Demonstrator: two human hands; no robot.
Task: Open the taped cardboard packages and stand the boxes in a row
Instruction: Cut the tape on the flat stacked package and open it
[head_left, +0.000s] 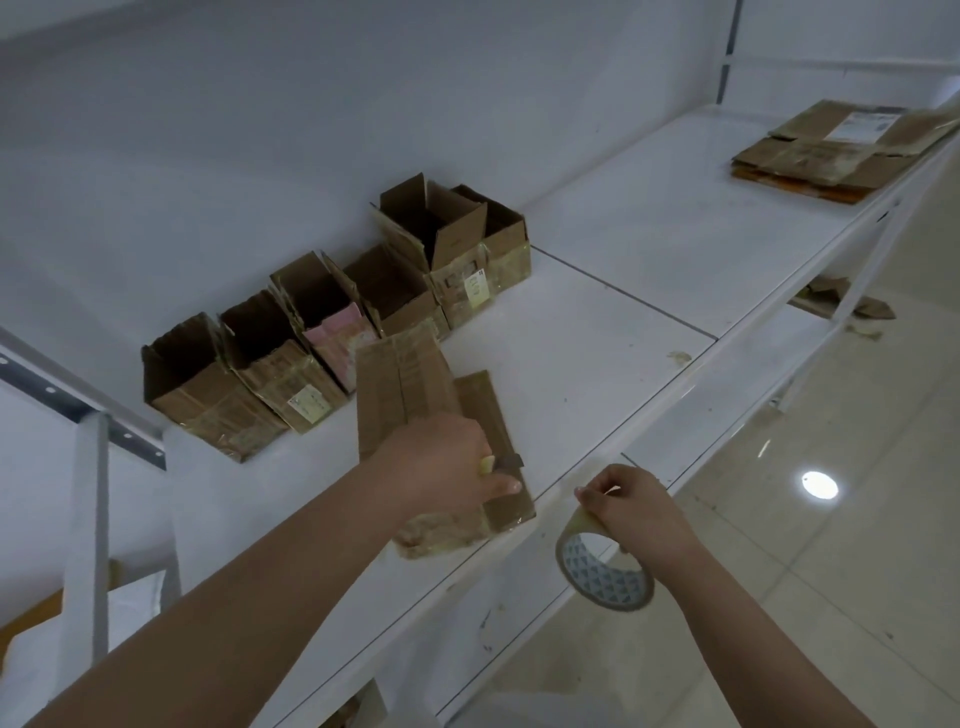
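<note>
While right hand (631, 512) fingers pinch the glossy tape roll (605, 564), left hand (441, 467) fingers clamped on flattened, creased cardboard (410, 379)

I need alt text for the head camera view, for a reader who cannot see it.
A person's left hand presses a flattened cardboard box on a white shelf, holding a small cutter; the right hand grips a tape roll. Behind stands a row of opened boxes.

left hand (447, 467) gripped a small cutter (501, 463) on the flattened box (415, 395) near the shelf (649, 291) front edge | right hand (631, 512) held tape roll (602, 566) | opened boxes (322, 332) stood along the back edge
</note>
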